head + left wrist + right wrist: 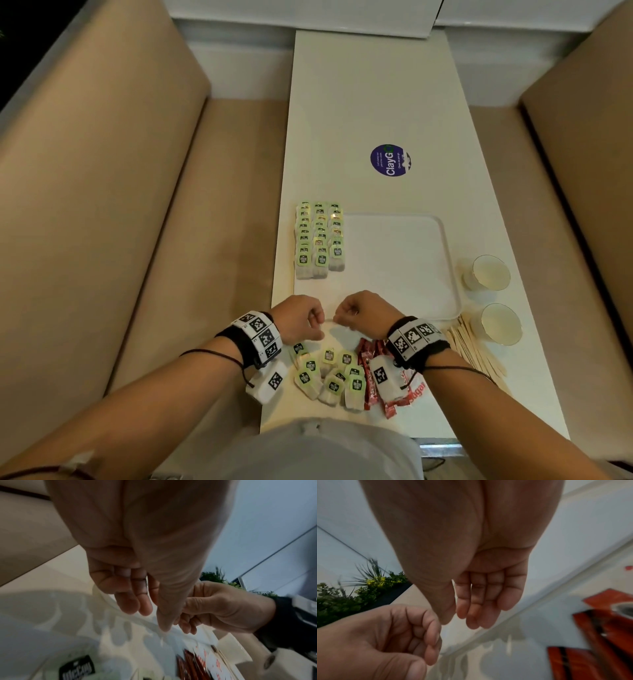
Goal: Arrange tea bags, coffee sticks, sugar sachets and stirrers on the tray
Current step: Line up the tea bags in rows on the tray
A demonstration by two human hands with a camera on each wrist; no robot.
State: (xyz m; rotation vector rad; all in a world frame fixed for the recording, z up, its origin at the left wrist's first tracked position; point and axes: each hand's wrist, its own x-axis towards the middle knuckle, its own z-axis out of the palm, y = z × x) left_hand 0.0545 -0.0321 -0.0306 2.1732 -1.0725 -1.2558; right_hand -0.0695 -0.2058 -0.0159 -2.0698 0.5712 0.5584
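A white tray (411,274) lies on the narrow white table, with three neat rows of green-tagged tea bags (318,240) along its left side. My left hand (317,320) and right hand (339,318) hover close together over the tray's near-left edge, each with thumb against curled fingers. A thin pale string (329,320) seems to run between the two pinches. The wrist views show the left hand (154,618) and the right hand (453,618) curled, the string too fine to make out. Loose tea bags (329,377), red coffee sticks (368,363), sugar sachets (416,390) and wooden stirrers (476,349) lie near the front edge.
Two paper cups (489,272) (500,323) stand right of the tray. A round purple sticker (390,160) marks the table beyond it. Beige benches (102,205) flank the table on both sides.
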